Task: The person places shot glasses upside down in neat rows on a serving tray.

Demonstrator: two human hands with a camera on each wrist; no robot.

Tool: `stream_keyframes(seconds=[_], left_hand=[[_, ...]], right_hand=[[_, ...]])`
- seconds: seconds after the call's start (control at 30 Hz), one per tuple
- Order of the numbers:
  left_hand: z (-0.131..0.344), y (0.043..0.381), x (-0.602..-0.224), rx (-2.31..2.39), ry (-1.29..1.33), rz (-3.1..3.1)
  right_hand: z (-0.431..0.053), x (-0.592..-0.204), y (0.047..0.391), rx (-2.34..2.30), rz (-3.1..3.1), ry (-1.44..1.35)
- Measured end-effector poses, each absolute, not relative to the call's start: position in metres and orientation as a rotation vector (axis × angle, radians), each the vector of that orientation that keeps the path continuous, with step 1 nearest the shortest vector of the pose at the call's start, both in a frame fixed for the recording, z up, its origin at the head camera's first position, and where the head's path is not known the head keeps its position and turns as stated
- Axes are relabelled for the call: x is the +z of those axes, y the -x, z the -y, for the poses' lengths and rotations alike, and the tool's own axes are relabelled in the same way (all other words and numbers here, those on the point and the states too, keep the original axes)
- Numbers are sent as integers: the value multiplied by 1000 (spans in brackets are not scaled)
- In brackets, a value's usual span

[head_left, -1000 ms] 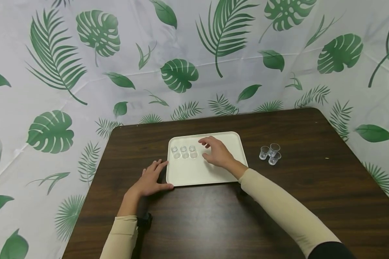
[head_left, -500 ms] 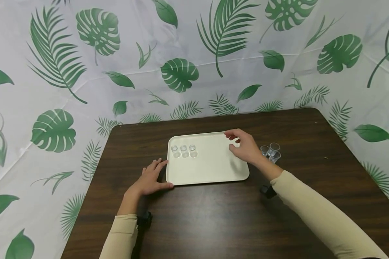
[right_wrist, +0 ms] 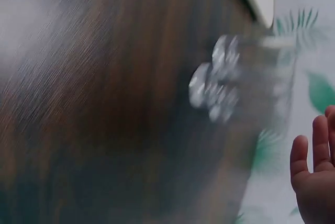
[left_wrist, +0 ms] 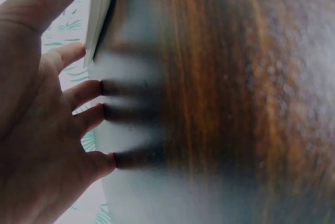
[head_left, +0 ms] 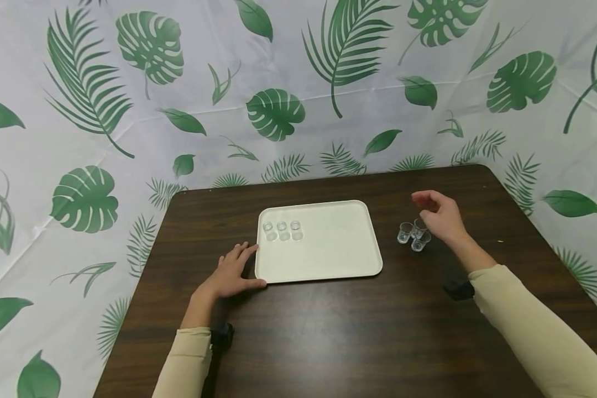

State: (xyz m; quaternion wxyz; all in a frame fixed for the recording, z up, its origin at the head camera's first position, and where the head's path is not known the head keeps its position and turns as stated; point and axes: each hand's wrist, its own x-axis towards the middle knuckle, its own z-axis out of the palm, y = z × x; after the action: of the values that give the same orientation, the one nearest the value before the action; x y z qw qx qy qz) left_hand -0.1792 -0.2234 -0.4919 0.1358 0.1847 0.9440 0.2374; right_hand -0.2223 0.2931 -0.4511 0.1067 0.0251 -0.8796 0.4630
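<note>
My left hand lies spread on the table at the left side of a cream tray, thumb and index finger touching its rim. In the left wrist view, the other fingertips rest on the wood. Three small clear shot glasses stand in a row in the tray's far left part. To the right of the tray, three more shot glasses stand close together on the table. My right hand, fingers loosely bent and holding nothing, hovers over their right side and partly hides the rear glass.
The dark wooden table ends at a far edge against a white cloth printed with green leaves. The same cloth hangs at both sides. A small yellowish speck lies at the table's right.
My right hand has moved right from over the tray, past its right edge, to the shot glasses on the table. The left hand and the glasses have stayed in place.
</note>
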Motion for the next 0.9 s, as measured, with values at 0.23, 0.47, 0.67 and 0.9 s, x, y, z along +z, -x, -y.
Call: stream_keyframes(seconds=[0.23,0.47,0.67,0.9], left_hand=[[224,179,-490,680,-530,-2733],[224,177,-490,679,-530,-2731],[223,176,-489,690,-547,-2726],[223,176,-489,687,-533,-2736]], right_hand=[[-330,-473,218,1278,2738,-54],[-343,-488,213,1330,2918,-329],[-343,-495,211,1261,2960,-362],[-339,-494,214,1271,2984,-352]])
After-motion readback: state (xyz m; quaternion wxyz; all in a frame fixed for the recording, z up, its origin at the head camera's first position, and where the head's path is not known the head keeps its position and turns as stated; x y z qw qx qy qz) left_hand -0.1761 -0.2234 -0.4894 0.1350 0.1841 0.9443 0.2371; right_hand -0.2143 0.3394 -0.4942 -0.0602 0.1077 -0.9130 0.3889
